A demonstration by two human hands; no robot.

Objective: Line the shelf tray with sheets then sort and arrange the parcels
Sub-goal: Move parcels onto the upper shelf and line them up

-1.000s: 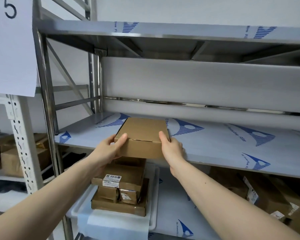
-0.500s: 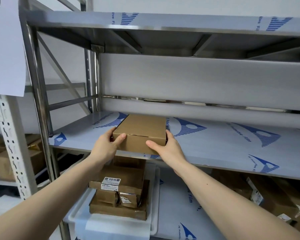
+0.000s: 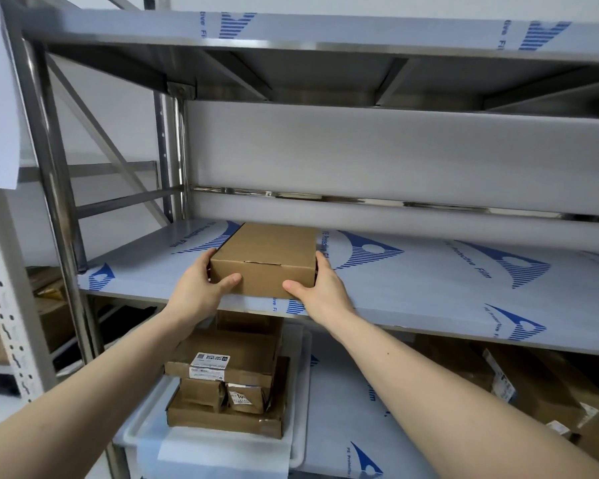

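i want the cardboard box (image 3: 263, 259) slid squarely back on the film-covered shelf (image 3: 429, 292), edges parallel to the front lip, leaving room beside it. my left hand (image 3: 201, 288) and right hand (image 3: 320, 290) clasp its two sides, thumbs curled onto the front face. below, more parcels (image 3: 229, 378) sit stacked in the sheet-lined tray (image 3: 300, 426).

One box (image 3: 263, 261), two hands (image 3: 196, 292).
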